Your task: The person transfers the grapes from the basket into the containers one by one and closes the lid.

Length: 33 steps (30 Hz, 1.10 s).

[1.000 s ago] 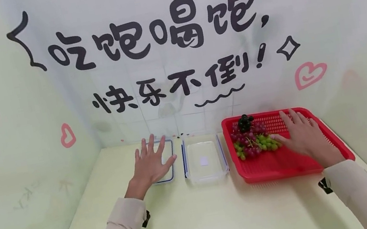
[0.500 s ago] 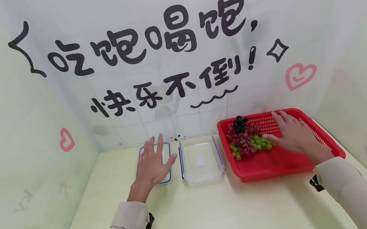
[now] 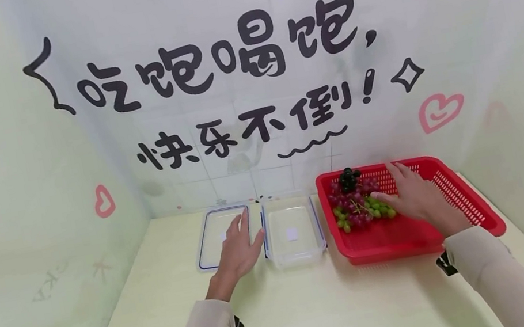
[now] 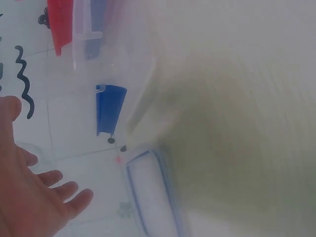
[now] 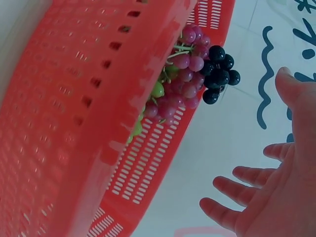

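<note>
While the left hand (image 3: pixel 241 252) and right hand (image 3: pixel 418 197) both hover, fingers extended wide, over a clear blue-edged lid (image 3: pixel 214 242) and a red perforated basket (image 3: pixel 388 249) respectively, the basket carries glossy black grapes (image 3: pixel 349 179), purplish-red grapes (image 3: pixel 354 207) and green grapes (image 3: pixel 374 212) bunched toward its left end. Between lid and basket on the counter (image 3: pixel 320 317), a transparent food container (image 3: pixel 283 248) shows a small pale label (image 3: pixel 292 234).

Losing edges around the red basket (image 3: pixel 386 241)

Losing part of the red basket behind the right hand (image 3: pixel 420 197) and, left of it, part of the lid (image 3: pixel 213 245) behind the left hand (image 3: pixel 239 250). Seeing both sleeves (image 3: pixel 501 267), nearer than the red basket, cut off by the head view's bottom edge.
</note>
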Each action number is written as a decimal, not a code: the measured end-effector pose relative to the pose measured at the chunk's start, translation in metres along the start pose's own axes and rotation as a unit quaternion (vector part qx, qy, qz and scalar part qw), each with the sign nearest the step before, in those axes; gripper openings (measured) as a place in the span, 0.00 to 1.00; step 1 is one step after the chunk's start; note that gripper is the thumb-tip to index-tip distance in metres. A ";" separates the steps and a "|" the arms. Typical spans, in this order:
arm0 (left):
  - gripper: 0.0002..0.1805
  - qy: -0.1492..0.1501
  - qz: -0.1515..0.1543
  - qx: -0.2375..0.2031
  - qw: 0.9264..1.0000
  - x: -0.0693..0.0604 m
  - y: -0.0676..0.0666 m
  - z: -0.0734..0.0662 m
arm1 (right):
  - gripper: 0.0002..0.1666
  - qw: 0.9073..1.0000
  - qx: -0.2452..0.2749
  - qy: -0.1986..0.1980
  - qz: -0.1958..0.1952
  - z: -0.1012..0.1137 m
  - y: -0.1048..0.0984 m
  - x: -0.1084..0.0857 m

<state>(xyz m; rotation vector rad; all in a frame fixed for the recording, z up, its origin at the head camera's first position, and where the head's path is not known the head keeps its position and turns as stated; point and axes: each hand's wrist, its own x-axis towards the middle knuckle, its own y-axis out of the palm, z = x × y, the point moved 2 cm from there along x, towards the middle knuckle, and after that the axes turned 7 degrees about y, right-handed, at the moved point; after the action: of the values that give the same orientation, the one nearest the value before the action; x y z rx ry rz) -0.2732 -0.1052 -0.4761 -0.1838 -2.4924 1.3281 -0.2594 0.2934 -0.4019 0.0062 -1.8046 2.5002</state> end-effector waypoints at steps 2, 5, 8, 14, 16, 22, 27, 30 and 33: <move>0.40 -0.005 0.002 -0.017 1.000 0.000 0.009 0.003 | 0.64 1.000 0.011 0.004 0.005 0.002 0.002 0.003; 0.39 -0.011 -0.003 -0.052 0.999 0.001 0.020 0.004 | 0.62 1.000 0.027 0.006 0.009 0.003 0.004 0.009; 0.38 -0.015 -0.012 -0.094 0.995 0.001 0.029 0.000 | 0.60 0.999 0.049 0.011 0.011 0.006 0.004 0.016; 0.36 -0.026 -0.038 -0.143 0.989 -0.001 0.044 -0.004 | 0.52 0.995 0.098 0.013 0.019 0.017 0.007 0.030; 0.36 -0.036 -0.042 -0.152 0.987 -0.001 0.048 -0.001 | 0.51 0.994 0.106 0.015 0.019 0.020 0.008 0.034; 0.36 -0.048 -0.021 -0.158 0.986 -0.003 0.056 0.001 | 0.47 0.992 0.120 0.012 0.026 0.030 0.011 0.044; 0.36 -0.055 -0.014 -0.177 0.983 -0.006 0.060 -0.002 | 0.44 0.990 0.136 0.016 0.037 0.038 0.015 0.053; 0.34 -0.049 -0.019 -0.196 0.979 -0.006 0.063 -0.004 | 0.43 0.988 0.147 0.032 0.045 0.039 0.018 0.058; 0.32 -0.040 -0.028 -0.211 0.976 -0.004 0.067 -0.006 | 0.43 0.985 0.155 0.047 0.052 0.039 0.021 0.063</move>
<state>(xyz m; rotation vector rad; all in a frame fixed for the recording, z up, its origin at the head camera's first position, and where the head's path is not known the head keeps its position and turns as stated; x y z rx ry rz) -0.2692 -0.0638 -0.5290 -0.1534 -2.7970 0.7823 -0.3245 0.2529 -0.4069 -0.1931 -1.3990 2.7759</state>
